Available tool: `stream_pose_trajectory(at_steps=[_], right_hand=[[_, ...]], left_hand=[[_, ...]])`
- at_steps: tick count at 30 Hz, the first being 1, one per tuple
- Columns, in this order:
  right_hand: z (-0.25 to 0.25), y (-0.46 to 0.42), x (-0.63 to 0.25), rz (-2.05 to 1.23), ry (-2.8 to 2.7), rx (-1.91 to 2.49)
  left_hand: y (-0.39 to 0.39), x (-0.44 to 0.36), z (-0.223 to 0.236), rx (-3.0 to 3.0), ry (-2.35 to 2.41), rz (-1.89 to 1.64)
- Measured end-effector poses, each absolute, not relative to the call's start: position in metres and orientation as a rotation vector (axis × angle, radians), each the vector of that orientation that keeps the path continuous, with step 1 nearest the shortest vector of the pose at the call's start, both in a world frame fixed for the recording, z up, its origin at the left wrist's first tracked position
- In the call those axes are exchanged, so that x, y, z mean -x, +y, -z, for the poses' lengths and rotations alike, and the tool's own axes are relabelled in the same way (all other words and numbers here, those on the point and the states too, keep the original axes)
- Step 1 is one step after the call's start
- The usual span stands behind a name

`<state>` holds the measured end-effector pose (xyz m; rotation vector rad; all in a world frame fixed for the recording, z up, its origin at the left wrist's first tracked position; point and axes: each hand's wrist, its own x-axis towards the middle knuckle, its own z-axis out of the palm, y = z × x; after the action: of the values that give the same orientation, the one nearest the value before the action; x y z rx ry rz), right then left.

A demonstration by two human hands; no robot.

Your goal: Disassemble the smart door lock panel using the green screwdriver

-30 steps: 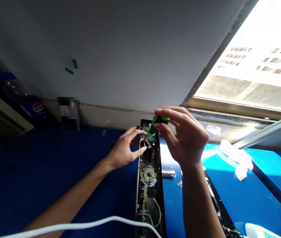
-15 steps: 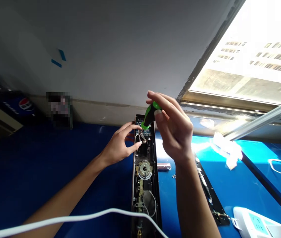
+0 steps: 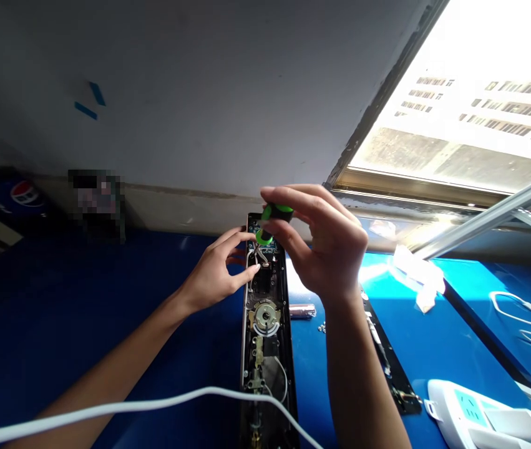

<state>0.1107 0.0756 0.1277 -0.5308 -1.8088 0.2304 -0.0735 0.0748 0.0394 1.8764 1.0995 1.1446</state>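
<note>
A long, narrow black device casing [image 3: 269,293], which looks like an opened electronic door lock, lies lengthwise before me. It holds a circuit board at its far end, a round metal mechanism [image 3: 266,317] and thin wires. My left hand [image 3: 221,271] grips the casing's left edge near the board, thumb and index fingertip over the rim, other fingers outside. My right hand [image 3: 324,240] is closed around the handle of a green-and-black screwdriver [image 3: 265,236], tilted with its shaft pointing down among the wires beside my left fingertips. Its tip is hard to make out.
A white cable [image 3: 153,402] crosses the foreground. Right of the casing are a shiny wrapped cylinder [image 3: 302,311], small screws [image 3: 322,327], a black panel [image 3: 399,380] and a white power strip [image 3: 475,415]. A metal bar [image 3: 494,212] slants near the window; a Pepsi-labelled item [image 3: 26,194] stands left.
My right hand has turned and tipped the screwdriver handle, its fingers now further over it. My left hand keeps its place on the casing. The whole view has shifted slightly.
</note>
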Motion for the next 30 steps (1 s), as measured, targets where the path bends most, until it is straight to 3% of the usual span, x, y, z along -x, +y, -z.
stream_pose_trajectory(at_steps=[3, 8, 13, 19, 24, 30], right_hand=[[-0.1288, 0.0741, -0.1111, -0.156, -1.766, 0.612], [-0.1299, 0.0725, -0.1119, -0.298, -1.907, 0.570], [-0.1302, 0.0745, -0.1097, -0.153, -1.762, 0.568], [-0.1304, 0.0751, -0.1134, -0.327, -1.875, 0.517], [-0.1294, 0.0754, -0.1140, -0.156, -1.769, 0.647], [-0.1307, 0.0740, -0.1131, -0.335, -1.913, 0.516]], left_hand=[[0.0746, 0.0731, -0.0392, -1.880, 1.099, -1.149], [0.0743, 0.0726, -0.0398, -1.872, 1.087, -1.154], [0.0748, 0.0725, -0.0394, -1.883, 1.103, -1.152], [0.0744, 0.0733, -0.0392, -1.880, 1.094, -1.138], [0.0743, 0.0728, -0.0383, -1.874, 1.118, -1.147], [0.0731, 0.0720, -0.0415, -1.865, 1.090, -1.149]])
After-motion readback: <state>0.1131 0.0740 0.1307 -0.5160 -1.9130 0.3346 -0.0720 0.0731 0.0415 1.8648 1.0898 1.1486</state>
